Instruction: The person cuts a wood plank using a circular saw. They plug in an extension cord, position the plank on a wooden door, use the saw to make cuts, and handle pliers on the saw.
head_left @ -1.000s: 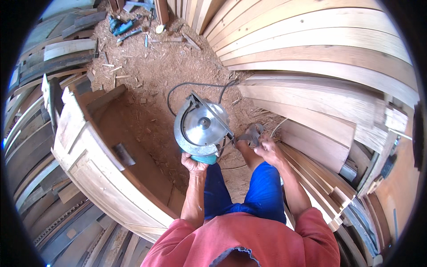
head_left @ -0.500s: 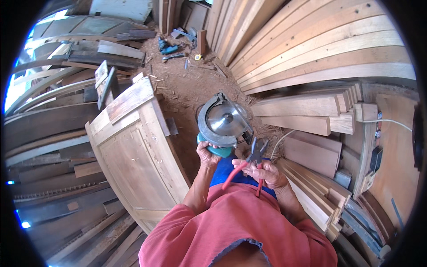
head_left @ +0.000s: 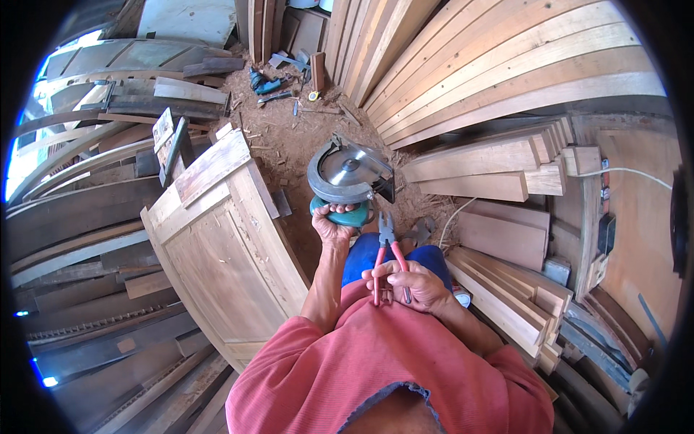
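Circular saw (head_left: 319, 178) in view ahead of the person's lap, above the shavings-strewn floor (head_left: 278, 134), its round blade (head_left: 350, 167) facing up at me. I see the left hand (head_left: 331, 224) closed around its green housing (head_left: 347, 214), fingers curled over the near end. The right hand (head_left: 418, 286), partly curled, has hold of red-handled pliers (head_left: 387, 230); I make out the handles spread apart and the head pointing toward the saw, just beside its near right side. To the left I have a panelled wooden door (head_left: 210, 264); to the right, stacked timber boards (head_left: 473, 165). Farther off, a teal power drill (head_left: 265, 82) lies on the floor near a tape measure (head_left: 313, 95).
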A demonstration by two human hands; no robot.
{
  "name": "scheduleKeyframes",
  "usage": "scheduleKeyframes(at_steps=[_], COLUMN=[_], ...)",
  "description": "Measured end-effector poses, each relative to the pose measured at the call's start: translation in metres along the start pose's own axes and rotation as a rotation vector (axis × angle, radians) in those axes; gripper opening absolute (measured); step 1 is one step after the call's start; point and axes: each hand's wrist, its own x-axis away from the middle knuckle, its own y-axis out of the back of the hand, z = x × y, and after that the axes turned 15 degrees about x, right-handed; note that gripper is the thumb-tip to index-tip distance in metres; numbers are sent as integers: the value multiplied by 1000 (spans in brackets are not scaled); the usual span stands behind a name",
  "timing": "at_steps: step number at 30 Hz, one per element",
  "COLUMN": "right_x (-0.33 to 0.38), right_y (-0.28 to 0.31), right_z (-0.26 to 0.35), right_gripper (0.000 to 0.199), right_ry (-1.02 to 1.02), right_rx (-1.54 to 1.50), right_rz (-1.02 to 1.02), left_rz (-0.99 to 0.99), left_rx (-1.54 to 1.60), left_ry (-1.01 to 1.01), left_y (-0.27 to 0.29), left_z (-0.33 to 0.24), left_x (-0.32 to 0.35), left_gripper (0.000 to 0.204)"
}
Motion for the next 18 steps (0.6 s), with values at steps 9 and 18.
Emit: scheduleKeyframes(at_steps=[9,18], right_x=[-19,-20], right_y=[5,13], right_z=[7,-2], right_gripper=[42,35], right_ry=[-30,3], right_rx=[-149,-308], right_rz=[59,87], left_rz=[5,-11], left_rx=[-19,-54], left_ry=[31,40], left_y=[10,12], left_z=[-12,-5], left_x=[5,8], left_gripper=[6,7])
